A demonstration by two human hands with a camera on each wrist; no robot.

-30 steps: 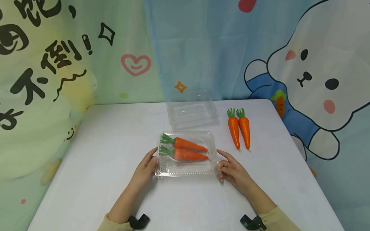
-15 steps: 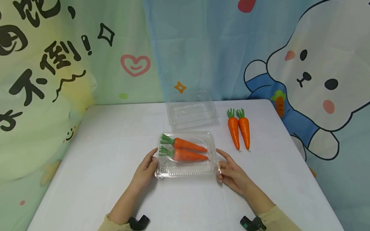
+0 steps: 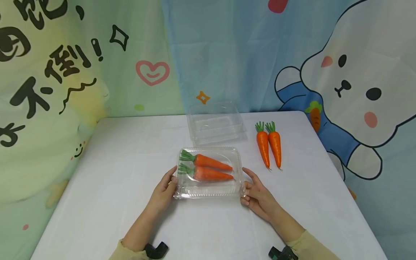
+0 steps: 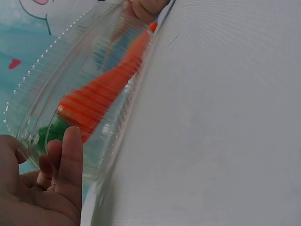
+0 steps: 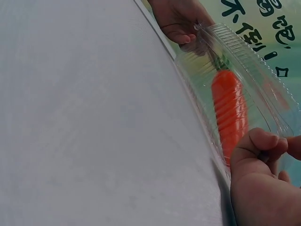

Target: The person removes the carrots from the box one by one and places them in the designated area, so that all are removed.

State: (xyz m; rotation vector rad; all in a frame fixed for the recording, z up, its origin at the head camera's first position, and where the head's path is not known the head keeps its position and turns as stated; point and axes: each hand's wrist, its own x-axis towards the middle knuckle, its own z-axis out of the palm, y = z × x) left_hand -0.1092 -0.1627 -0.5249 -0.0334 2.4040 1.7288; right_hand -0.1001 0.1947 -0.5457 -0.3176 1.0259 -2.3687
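Note:
A clear plastic food box point(image 3: 208, 191) with a ribbed edge lies in front of the person, two orange carrots point(image 3: 212, 174) with green tops inside it. At its left side the left hand point(image 3: 165, 189) holds the rim; in the left wrist view the same hand point(image 4: 47, 183) has one finger straight and others bent at the box. The right hand point(image 3: 260, 196) pinches the near right corner, its index finger raised along the side. Thumb and fingers of this hand point(image 5: 263, 174) meet on the rim in the right wrist view. The fingertips under the box are hidden.
Behind the box a second clear plastic piece point(image 3: 216, 126), box or lid, stands at the table's far edge. Two more carrots point(image 3: 274, 148) lie side by side at the right on the white table point(image 3: 113, 173). A printed curtain point(image 3: 224, 54) hangs behind.
The right hand has shifted slightly left at the corner, its lower fingers drawn in under the rim. The left hand, the box and the loose carrots stay in place.

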